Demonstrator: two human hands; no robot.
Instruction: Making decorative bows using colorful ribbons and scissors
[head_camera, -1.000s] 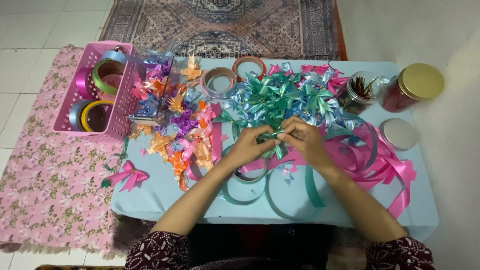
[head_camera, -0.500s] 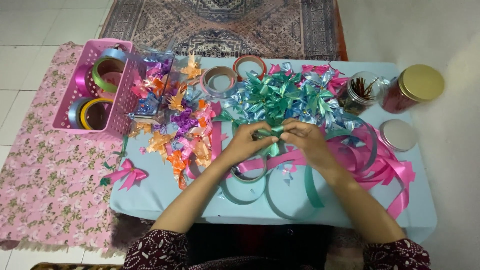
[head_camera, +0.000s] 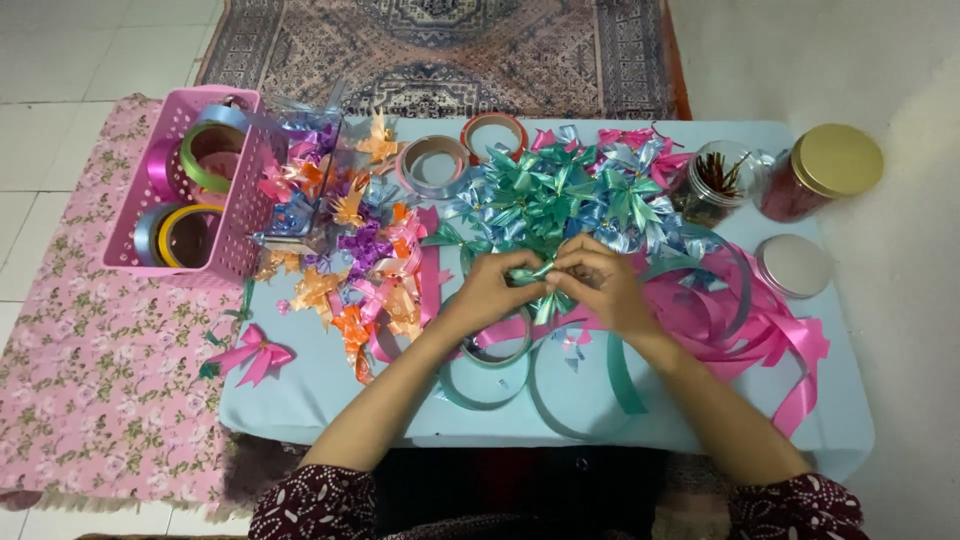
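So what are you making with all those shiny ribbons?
A person's left hand and right hand together pinch a small green bow over a blue table. Finished bows are piled behind it, loose pink ribbon trails to the right, and a pink basket holds ribbon rolls.

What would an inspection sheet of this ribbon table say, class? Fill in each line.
Surface: low table with pale blue cloth, crowded.
Job's things: small teal ribbon bow, pinched between both hands.
Clutter: pile of finished ribbon bows; loose pink ribbon strips; pink plastic basket of ribbon rolls; gold-lidded jar.
Grips: left hand and right hand both closed on the bow.
Cables: nothing seen.
Surroundings: pink floral mat, patterned rug.
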